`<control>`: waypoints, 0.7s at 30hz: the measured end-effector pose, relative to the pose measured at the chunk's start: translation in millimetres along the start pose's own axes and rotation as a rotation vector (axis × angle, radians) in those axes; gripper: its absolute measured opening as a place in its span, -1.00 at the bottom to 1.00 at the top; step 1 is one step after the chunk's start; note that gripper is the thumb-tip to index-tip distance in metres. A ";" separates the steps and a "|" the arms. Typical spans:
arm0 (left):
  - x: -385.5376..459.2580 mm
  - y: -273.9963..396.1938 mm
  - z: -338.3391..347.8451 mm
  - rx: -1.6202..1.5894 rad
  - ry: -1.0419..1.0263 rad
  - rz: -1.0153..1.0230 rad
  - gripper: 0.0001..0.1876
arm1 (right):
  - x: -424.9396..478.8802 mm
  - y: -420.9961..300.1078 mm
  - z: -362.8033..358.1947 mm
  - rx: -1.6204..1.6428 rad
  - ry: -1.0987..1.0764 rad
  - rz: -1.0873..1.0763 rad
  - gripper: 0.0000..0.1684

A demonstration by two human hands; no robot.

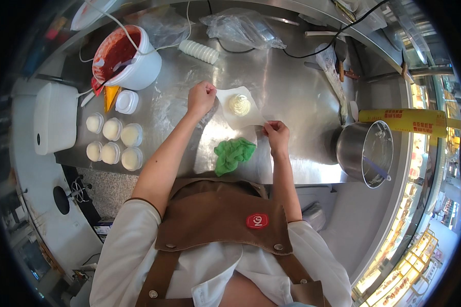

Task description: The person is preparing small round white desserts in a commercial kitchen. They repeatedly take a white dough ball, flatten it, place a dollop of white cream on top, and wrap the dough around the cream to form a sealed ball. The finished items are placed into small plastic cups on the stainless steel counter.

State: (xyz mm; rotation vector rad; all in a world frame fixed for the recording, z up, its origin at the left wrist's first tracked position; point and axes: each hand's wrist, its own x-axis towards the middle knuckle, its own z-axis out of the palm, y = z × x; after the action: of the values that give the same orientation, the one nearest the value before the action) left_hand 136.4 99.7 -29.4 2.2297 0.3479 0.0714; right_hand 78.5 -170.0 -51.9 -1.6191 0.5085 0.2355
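A thin white sheet of dough (230, 117) with a swirl of pale cream (239, 105) on it is stretched between my hands. My left hand (202, 99) pinches its upper left corner, and my right hand (277, 135) pinches its lower right corner. Below the sheet, a crumpled green cloth (233, 153) lies near the front edge of the steel worktable (307, 99). Several round white filled pieces in clear cups (131, 136) stand in two rows at the left. A stack of empty clear cups (199, 52) lies on its side farther back.
A white bucket of red filling (142, 69) stands at back left, beside a white lidded container (126, 102) and an orange piping bag (110, 96). At right are a steel mixing bowl (349, 153) with a spatula and a yellow roll (403, 121). Plastic bags (240, 28) and cables lie behind.
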 end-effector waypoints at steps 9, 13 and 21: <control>-48.4 26.2 10.2 -0.153 -0.078 -0.012 -0.89 | -23.3 -26.0 16.9 0.122 -0.130 0.049 -0.90; -61.5 43.7 15.1 -0.177 -0.101 0.017 -0.88 | -15.2 -31.4 32.7 0.095 -0.150 -0.052 -0.90; -71.8 46.9 34.5 -0.286 -0.162 -0.013 -0.95 | -5.2 -33.8 57.0 -0.209 -0.175 -0.315 -0.87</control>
State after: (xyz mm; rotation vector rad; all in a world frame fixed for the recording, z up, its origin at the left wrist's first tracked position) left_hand 83.9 26.1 -10.2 1.9351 0.2471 -0.0625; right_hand 97.7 -111.7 -26.5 -1.8353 0.0928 0.1960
